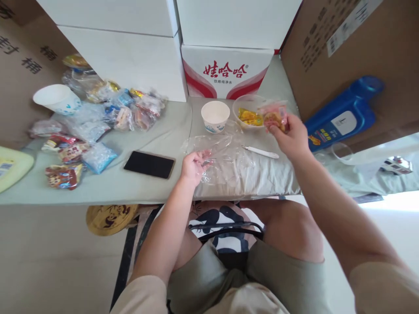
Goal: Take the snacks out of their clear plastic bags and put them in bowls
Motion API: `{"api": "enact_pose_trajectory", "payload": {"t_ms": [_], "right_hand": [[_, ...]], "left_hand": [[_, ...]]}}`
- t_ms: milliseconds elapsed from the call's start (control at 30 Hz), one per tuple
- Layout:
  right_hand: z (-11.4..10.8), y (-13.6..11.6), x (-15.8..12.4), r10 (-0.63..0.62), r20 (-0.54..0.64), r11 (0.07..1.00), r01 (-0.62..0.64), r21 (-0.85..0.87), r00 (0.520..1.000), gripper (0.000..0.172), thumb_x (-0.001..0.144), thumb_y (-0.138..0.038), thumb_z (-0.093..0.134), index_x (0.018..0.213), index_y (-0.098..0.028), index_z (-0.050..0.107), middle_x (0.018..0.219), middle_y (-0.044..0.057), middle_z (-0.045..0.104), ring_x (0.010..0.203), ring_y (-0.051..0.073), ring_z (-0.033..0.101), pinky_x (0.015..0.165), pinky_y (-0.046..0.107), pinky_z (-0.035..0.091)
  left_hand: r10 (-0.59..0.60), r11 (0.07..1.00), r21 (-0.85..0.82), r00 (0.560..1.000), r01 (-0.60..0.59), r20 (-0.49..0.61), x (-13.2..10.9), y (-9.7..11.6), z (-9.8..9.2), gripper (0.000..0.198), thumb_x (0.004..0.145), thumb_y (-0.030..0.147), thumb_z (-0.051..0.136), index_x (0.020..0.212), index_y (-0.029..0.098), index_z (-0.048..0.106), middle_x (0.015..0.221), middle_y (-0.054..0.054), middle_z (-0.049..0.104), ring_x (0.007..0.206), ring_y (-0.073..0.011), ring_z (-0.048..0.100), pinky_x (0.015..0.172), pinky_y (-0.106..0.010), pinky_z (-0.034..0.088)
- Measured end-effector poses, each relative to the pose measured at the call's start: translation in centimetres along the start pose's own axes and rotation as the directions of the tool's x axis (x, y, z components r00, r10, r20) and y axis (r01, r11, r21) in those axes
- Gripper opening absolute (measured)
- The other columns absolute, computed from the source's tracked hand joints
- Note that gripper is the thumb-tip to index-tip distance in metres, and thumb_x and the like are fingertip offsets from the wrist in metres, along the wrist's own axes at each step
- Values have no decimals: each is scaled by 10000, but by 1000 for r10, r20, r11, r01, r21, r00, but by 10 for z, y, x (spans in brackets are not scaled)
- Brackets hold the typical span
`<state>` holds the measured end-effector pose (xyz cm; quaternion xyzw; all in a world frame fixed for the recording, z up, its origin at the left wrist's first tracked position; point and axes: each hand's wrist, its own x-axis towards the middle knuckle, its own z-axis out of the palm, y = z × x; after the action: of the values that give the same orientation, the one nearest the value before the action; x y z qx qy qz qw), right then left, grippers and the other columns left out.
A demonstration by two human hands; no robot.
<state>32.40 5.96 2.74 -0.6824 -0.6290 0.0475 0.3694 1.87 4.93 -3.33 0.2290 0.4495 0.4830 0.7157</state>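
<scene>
In my right hand (291,135) is a small pink-wrapped snack packet (274,116), pinched at the right rim of a clear plastic bowl (238,114). A yellow snack packet (250,117) lies inside that bowl. My left hand (194,167) has its fingers curled on the edge of a crumpled clear plastic bag (225,168), which lies spread over the cloth. Behind the bag stands a white paper cup (215,115), upright. A white utility knife (262,152) rests to the right, between the bag and my right hand.
A black phone (149,165) lies left of my left hand. Several wrapped snacks (98,159) and a tilted paper cup (57,100) fill the left side. A blue bottle (343,113) leans at right against a cardboard box (386,61). White boxes (225,72) stand behind.
</scene>
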Motion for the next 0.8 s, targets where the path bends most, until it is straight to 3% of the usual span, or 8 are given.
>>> {"api": "enact_pose_trajectory", "payload": {"t_ms": [100,267,333,400,533,633,700,800], "right_hand": [[1,-5,58,-114,112,963,137,-231,987,220,853,-321,627,1028,-197,675,1011,107,677,1008,293,621,883,457,489],[28,-12,126,41,478,935,135,-328,877,328,797,-308,746,1100,-199,684,1010,84,689,974,253,650,888,428,497],[36,-13,136,29,428,937,125,-327,903,470,721,-255,802,1163,-174,665,1102,113,686,1037,294,642,935,495,500],[37,-17,128,-56,303,941,152,-303,951,402,773,-230,731,1158,-141,661,1211,160,652,1171,336,595,1020,559,458],[31,-38,44,-260,240,941,301,-155,935,263,942,-295,507,1140,-208,657,1210,120,676,1184,277,608,1048,477,469],[39,-55,-59,-514,374,857,473,202,772,360,926,-428,564,1201,-208,636,1184,131,709,1104,279,662,978,460,518],[52,-60,-117,-562,481,821,521,231,672,667,815,-521,702,1373,-187,554,1383,176,626,1232,339,610,1031,521,486],[67,-59,-161,-508,539,838,530,130,672,427,856,-334,695,1268,-237,638,1453,129,598,1366,355,527,1115,570,404]], "left_hand": [[-7,1000,-25,1000,8,26,-4,3,2,148,534,209,513,503,207,368,947,-85,742,1071,-279,683,780,-396,598],[-35,998,-60,999,38,41,-6,6,3,38,540,226,525,528,200,500,950,-97,753,1126,-295,666,817,-416,593],[-47,996,-70,997,51,58,-7,8,3,30,537,224,526,548,198,538,959,-107,756,1164,-313,651,831,-439,593],[-52,994,-94,995,61,88,-8,10,3,38,528,206,529,513,198,495,993,-103,753,1192,-323,634,820,-448,597],[-59,978,-190,988,86,144,-11,13,3,161,548,195,551,480,189,405,1022,-69,732,1200,-314,618,789,-444,601],[-26,968,-246,996,46,81,-14,10,9,128,573,213,592,547,186,470,1002,-48,723,1196,-288,614,841,-427,581],[-13,972,-235,999,25,52,-16,5,15,140,574,226,625,574,184,491,996,-47,721,1188,-279,614,869,-412,560],[46,992,-114,999,-46,-6,-16,-3,20,202,580,264,660,543,180,480,964,-51,712,1105,-242,640,844,-340,532]]}}
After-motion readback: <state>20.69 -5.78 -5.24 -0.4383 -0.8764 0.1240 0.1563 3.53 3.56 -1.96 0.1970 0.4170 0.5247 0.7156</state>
